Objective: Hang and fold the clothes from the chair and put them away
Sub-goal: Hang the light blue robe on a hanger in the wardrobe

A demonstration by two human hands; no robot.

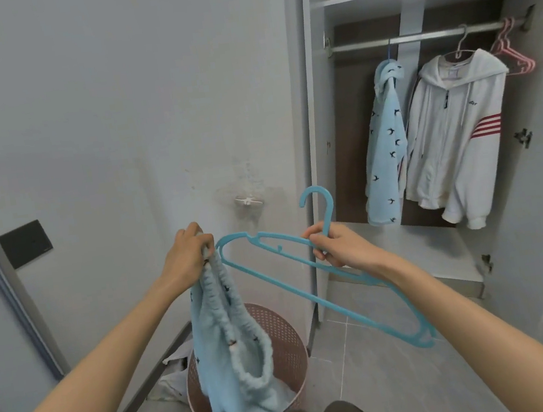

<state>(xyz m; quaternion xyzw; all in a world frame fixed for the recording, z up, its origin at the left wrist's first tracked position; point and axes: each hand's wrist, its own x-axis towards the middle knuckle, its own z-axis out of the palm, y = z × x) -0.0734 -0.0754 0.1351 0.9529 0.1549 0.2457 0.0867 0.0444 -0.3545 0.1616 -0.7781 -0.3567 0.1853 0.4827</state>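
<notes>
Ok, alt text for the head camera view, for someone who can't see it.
A person's left hand grips a fluffy blue garment dangling into a pink basket while the right hand holds a blue hanger just below its hook. Behind, an open wardrobe has a matching blue top and a white hoodie hanging on its rail.

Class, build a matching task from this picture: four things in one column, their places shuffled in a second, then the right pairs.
Things: 1 blue hanger; 2 fluffy blue garment; 3 white hoodie; 4 pink basket.
Places: A on the floor; B on the wardrobe rail; C in the left hand; D in the right hand.
Pairs: 1-D, 2-C, 3-B, 4-A.
</notes>
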